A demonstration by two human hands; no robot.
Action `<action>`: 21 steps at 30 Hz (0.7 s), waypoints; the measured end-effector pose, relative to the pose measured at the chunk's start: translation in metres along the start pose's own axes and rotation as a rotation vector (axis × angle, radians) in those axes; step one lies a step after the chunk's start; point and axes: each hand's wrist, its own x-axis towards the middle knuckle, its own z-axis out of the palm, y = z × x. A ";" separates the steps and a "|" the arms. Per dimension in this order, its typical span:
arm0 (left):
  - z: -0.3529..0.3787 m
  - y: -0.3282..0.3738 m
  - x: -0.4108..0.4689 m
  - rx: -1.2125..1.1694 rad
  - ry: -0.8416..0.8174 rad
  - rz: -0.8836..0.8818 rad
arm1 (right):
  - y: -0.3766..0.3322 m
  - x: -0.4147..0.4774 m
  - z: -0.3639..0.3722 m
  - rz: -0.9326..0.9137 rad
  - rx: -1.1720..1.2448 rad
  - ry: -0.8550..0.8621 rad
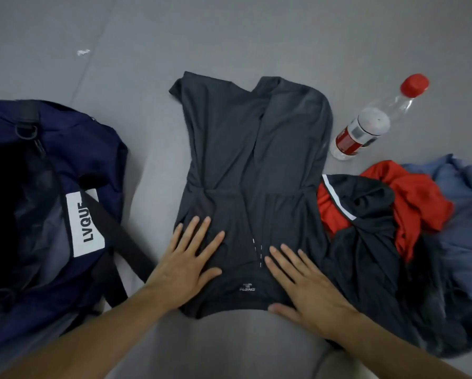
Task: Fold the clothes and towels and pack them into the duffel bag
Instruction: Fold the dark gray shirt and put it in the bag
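Observation:
A dark grey shirt (254, 160) lies flat on the grey surface in the middle, both its sides folded inward over the centre. My left hand (188, 258) presses flat on its near left part, fingers straight and spread. My right hand (303, 283) lies flat on its near right part beside a small white logo. The navy duffel bag (73, 149) sits open at the left, with a white label and black straps. A heap of unfolded clothes lies at the right: a black and red garment (366, 228) and a blue one (464, 203).
A clear plastic bottle (371, 124) with a red cap and red label lies on its side, just right of the shirt's far end. A small white scrap (83, 52) lies far left on the grey surface (256, 36).

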 end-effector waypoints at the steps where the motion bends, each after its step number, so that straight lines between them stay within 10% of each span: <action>1: 0.004 0.004 -0.010 0.006 -0.006 0.012 | -0.005 -0.010 0.008 -0.003 -0.015 -0.020; 10: 0.011 -0.001 -0.093 0.049 -0.082 0.256 | -0.023 -0.063 0.028 0.079 0.073 0.028; 21: -0.018 0.027 -0.062 -0.166 0.078 0.077 | -0.016 -0.052 0.020 0.172 0.160 0.250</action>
